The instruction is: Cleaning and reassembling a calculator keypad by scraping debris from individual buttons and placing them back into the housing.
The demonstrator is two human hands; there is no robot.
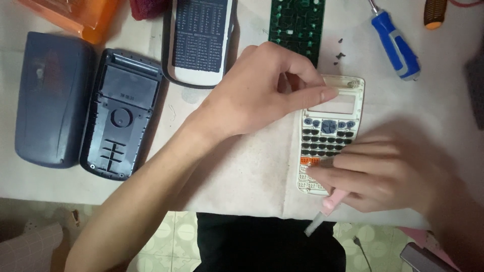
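Observation:
A white calculator front panel [348, 108] with dark and orange keys lies face up on the pale table. My left hand [262, 93] rests on its upper left corner, fingers curled, forefinger stretched along the display window. My right hand [388, 176], blurred, lies over the panel's lower keys and holds a thin pink and white tool [326, 211] that points down past the table edge.
A dark calculator back shell [118, 113] and a blue-grey cover [48, 98] lie at the left. A slide cover with a printed table [199, 38], a green circuit board [296, 25], small screws [339, 53], a blue screwdriver [396, 45] and an orange box [80, 15] lie along the far side.

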